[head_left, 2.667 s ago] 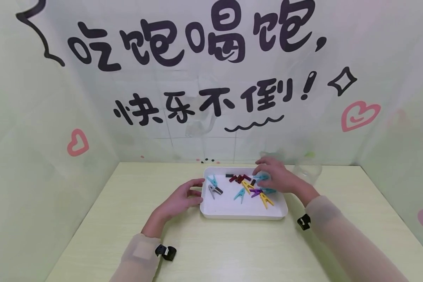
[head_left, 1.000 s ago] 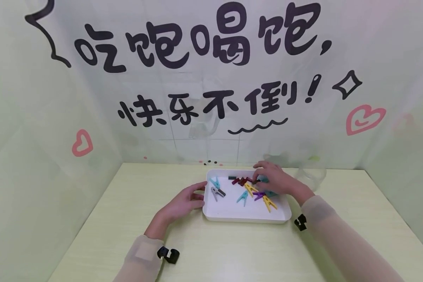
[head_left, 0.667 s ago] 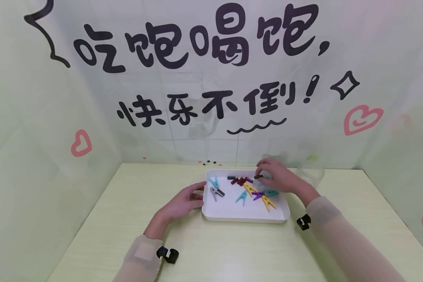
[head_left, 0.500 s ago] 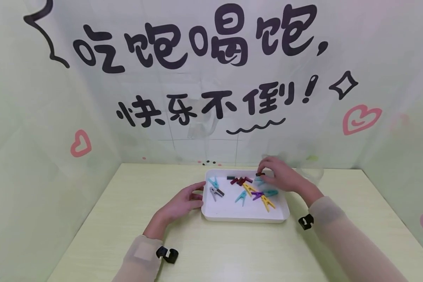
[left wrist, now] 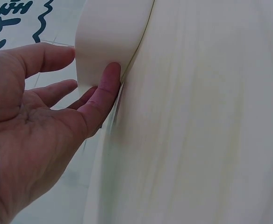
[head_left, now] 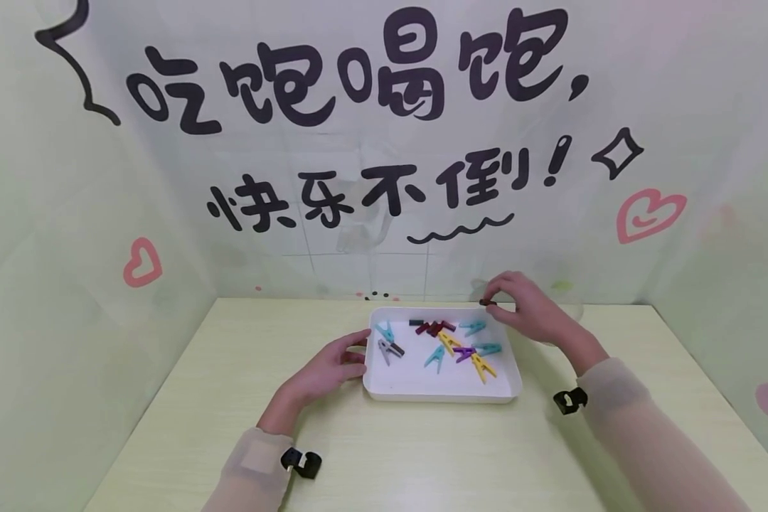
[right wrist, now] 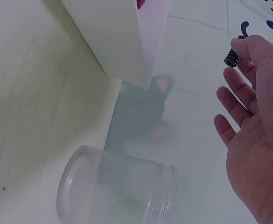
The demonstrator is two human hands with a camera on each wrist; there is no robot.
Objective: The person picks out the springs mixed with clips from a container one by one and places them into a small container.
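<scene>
My right hand (head_left: 530,307) pinches a small dark coil spring (right wrist: 232,57) between thumb and fingers, above and just beyond the back right corner of the white tray (head_left: 422,387). In the right wrist view the other fingers (right wrist: 238,91) stand apart, loosely bent. My left hand (head_left: 325,366) rests its fingertips against the tray's left side, with the fingers slightly bent. In the tray lie plastic clips: teal (head_left: 435,357), yellow (head_left: 483,368), purple (head_left: 464,353) and grey (head_left: 385,351). Several dark red springs (head_left: 435,328) and a dark one (head_left: 417,323) lie near its back edge.
A clear jar (right wrist: 122,186) stands at the table's back right, partly behind my right hand in the head view. A printed plastic sheet (head_left: 333,277) encloses the light wooden table (head_left: 384,455) at the back and sides.
My right hand has picked the dark spring out of the tray and lifted it back and right, over the rim. The teal clips beneath have come into view. My left hand stays at the tray.
</scene>
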